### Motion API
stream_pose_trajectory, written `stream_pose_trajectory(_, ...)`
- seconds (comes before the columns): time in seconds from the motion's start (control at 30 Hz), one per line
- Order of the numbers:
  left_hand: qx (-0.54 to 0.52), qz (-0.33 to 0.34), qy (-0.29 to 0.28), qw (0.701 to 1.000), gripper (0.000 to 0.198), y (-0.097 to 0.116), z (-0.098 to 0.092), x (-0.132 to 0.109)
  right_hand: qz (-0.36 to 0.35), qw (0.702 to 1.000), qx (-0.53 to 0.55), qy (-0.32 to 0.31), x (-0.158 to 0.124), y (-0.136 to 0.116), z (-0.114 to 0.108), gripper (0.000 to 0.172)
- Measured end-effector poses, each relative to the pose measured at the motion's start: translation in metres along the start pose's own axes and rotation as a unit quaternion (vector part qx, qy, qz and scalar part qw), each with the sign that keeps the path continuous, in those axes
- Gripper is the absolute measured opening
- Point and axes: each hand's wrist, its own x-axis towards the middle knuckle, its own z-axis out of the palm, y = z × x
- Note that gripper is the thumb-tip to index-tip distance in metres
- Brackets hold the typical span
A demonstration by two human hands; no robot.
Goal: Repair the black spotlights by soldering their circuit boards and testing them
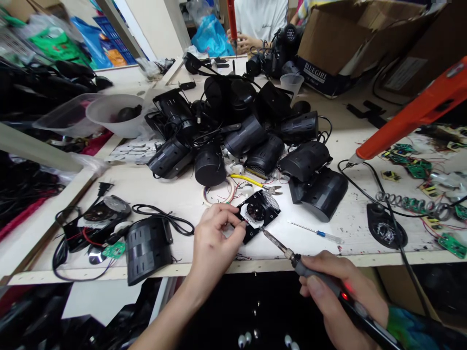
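My right hand point(339, 287) is wrapped round a soldering iron point(317, 277) with a red light on its handle. The iron's tip reaches the lower right edge of a white part on a black square plate point(272, 206). This plate carries a dark round centre and lies on the table near the front edge. At the plate's left side my left hand point(219, 231) is closed, thumb and forefinger pressed together; what they pinch is hidden. Beyond the plate lie yellow-handled cutters point(255, 182) and a ring of pale wire point(233, 192). A thin screwdriver point(321, 234) rests to the right.
Several black lamp-like housings point(244, 136) are heaped behind the plate. One housing point(148, 250) stands at the front left beside opened parts. Green circuit boards point(419, 167) spread at the right, with an orange-red tool point(408, 114) above. A person point(260, 22) sits across the table.
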Motion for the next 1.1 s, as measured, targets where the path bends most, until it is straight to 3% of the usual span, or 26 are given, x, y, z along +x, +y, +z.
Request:
stream_pose_trajectory(0.47, 0.006, 0.068, -0.036, 0.997, 0.018, 0.001, -0.002, 0.004, 0.000, 1.000, -0.003, -0.020, 0.006, -0.003, 0.006, 0.011)
stream_pose_trajectory(0.87, 0.002, 0.087, 0.006, 0.996, 0.017, 0.002, 0.002, -0.004, -0.017, 0.999, 0.002, -0.046, 0.007, -0.004, 0.012, 0.011)
stream_pose_trajectory(1.1, 0.026, 0.103, 0.022, 0.994, 0.017, 0.003, 0.006, -0.007, 0.029, 0.999, -0.009, -0.031, 0.007, -0.002, 0.017, 0.011)
